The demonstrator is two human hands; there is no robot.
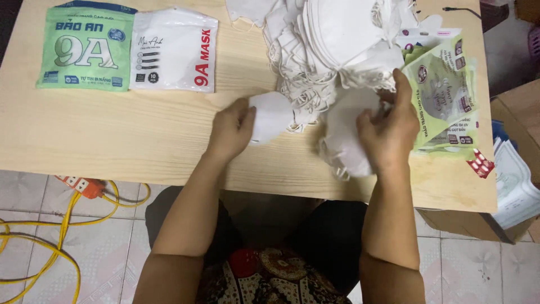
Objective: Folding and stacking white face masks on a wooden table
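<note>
the folded white mask (271, 115) lay on the wooden table (140, 135), near its front edge, and the left hand (232, 128) pinched its left end between thumb and fingers. just to the right, a small stack of white masks (346, 132) rested on the table, and the right hand (389, 125) was closed around its right side, the fingers spread over the top. the two bundles were near each other but apart. behind them, a big loose pile of white masks (332, 45) with tangled ear loops covered the far middle of the table and touched the stack in the right hand. to the right of that hand lay several green printed packets (447, 95), fanned one over another. at the far left of the table there was a green and white mask package (126, 49), flat and well apart from both hands. under the table, on the tiled floor, an orange power strip (83, 184) lay with a yellow cable (50, 236) curling around it.
</note>
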